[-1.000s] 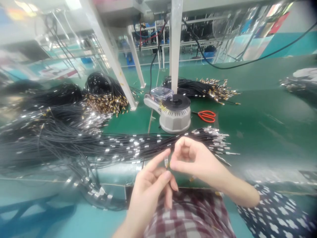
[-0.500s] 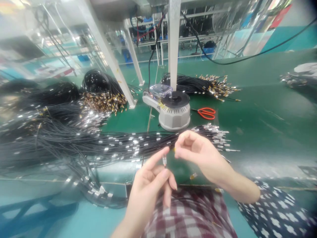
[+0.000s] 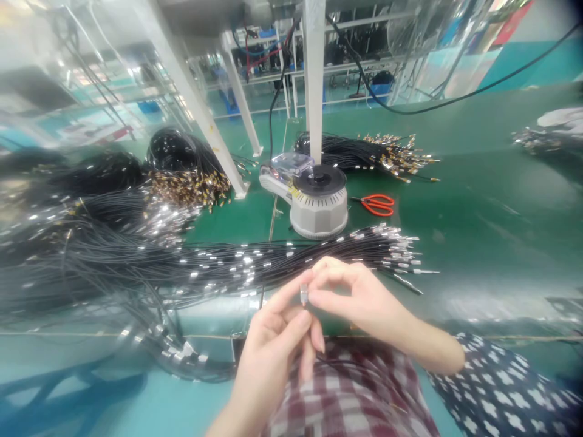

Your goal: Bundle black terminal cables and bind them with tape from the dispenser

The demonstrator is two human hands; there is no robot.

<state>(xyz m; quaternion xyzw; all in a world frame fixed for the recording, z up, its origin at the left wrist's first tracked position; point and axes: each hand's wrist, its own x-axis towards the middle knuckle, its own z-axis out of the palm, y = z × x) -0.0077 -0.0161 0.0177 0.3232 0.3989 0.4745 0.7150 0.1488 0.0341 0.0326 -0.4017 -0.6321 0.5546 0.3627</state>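
Connector (image 3: 303, 294): presumably light, stiff, smooth; best held low, where left grip (image 3: 277, 337) pinches it; right grip (image 3: 357, 292) beside it, contents indeterminable

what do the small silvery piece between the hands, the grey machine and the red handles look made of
Silvery piece: likely shiny metal, judging by its pale glint, though too small to be sure. Grey machine: probably matt hard plastic, from its even, faceted look. Red handles: perhaps smooth plastic or rubber, given their uniform bright colour.

Shiny metal-looking connector (image 3: 303, 294), matt plastic tape dispenser (image 3: 319, 217), smooth cables (image 3: 195, 267), glossy tabletop (image 3: 473, 194), matt cloth garment (image 3: 359, 397)
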